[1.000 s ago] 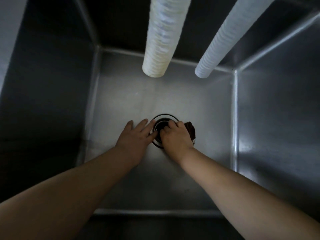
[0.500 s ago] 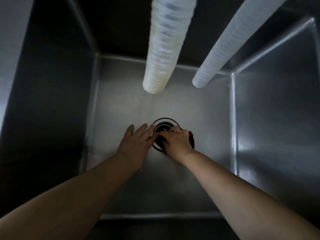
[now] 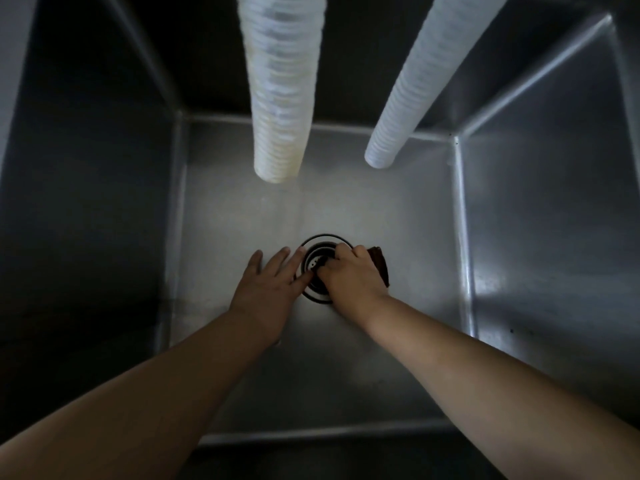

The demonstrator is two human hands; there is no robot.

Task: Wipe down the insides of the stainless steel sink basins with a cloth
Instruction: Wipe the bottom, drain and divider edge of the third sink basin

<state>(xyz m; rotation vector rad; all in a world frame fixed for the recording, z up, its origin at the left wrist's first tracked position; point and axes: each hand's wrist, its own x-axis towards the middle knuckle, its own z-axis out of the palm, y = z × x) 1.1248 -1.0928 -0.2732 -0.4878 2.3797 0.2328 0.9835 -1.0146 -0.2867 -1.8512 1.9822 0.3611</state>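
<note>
Right hand (image 3: 353,275) is pinching the dark cloth (image 3: 380,265), scrubbing the drain strainer (image 3: 317,263); left hand (image 3: 268,289), fingers spread, is bracing beside it. Next probably: basin floor (image 3: 398,209) beyond.

Steel sink basin (image 3: 381,216) floor bears drain (image 3: 320,263) and cloth (image 3: 380,265).

Two white ribbed hoses hang down from the top. The left hose (image 3: 277,98) is wider and looks a bit yellow near its open end. The right hose (image 3: 415,91) is thinner and slants to the left. Light falls in the middle and fades to the sides. The left side is very dark, so it is hard to tell what is there.
</note>
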